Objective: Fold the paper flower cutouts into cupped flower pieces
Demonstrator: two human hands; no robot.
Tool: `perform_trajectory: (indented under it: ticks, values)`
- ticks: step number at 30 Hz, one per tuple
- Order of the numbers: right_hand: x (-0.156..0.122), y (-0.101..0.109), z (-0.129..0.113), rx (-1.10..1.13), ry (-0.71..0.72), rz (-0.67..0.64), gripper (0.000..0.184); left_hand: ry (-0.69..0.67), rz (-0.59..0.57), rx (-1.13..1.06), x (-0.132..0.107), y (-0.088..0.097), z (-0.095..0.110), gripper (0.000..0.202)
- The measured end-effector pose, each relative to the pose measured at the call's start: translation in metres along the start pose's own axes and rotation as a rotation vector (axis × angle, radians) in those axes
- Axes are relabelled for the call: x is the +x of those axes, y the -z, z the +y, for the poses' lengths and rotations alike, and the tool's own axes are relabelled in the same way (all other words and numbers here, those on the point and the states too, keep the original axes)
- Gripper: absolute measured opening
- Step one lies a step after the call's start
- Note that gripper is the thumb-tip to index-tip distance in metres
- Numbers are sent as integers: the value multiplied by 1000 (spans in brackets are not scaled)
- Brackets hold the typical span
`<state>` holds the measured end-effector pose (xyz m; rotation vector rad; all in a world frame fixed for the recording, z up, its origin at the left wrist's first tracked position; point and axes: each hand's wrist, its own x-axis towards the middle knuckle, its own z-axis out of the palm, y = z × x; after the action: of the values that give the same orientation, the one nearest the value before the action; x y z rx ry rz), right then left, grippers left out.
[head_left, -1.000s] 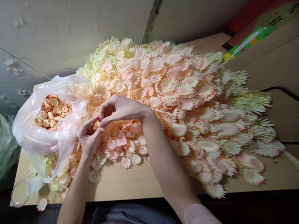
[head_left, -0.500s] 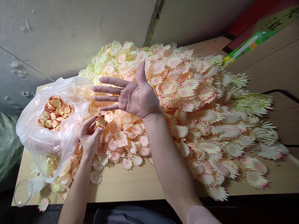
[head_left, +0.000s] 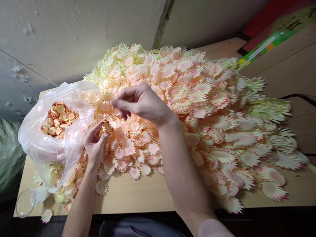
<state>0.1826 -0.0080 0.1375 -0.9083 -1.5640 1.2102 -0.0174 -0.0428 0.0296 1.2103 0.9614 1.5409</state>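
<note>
A large heap of pale pink and cream artificial flower petals (head_left: 197,98) covers most of the wooden table (head_left: 138,194). My left hand (head_left: 95,141) pinches a small yellow flower piece with red edges (head_left: 107,126) just beside the mouth of a clear plastic bag (head_left: 51,144), which holds many small yellow-red pieces. My right hand (head_left: 139,102) hovers above the heap a little up and right of the left hand, its fingers curled together in a loose pinch; whether anything is in them is hidden.
A small clear round lid or cup (head_left: 24,202) lies at the table's front left corner. A green printed packet (head_left: 261,47) sits at the far right on a wooden surface. A grey concrete wall rises behind the heap.
My right hand left the piece in my left hand, spread wide open with the palm up, and has now curled its fingers together. The left hand stays put with its flower piece.
</note>
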Motion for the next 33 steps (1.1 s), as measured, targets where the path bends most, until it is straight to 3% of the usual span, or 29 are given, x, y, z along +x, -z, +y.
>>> perform_trajectory:
  ticks: [4, 8, 20, 33]
  values:
    - [0, -1, -1, -6, -19, -275, 8, -1, -13, 36, 0, 3, -2, 39]
    - [3, -7, 3, -23, -69, -353, 10, -28, 3, 67, 0, 5, -5, 38]
    - [5, -14, 6, 3, -155, -339, 10, -150, -19, 136, 2, 0, 4, 37]
    - [3, -16, -2, -117, -128, -282, 15, -161, -36, 174, 1, -2, 9, 36]
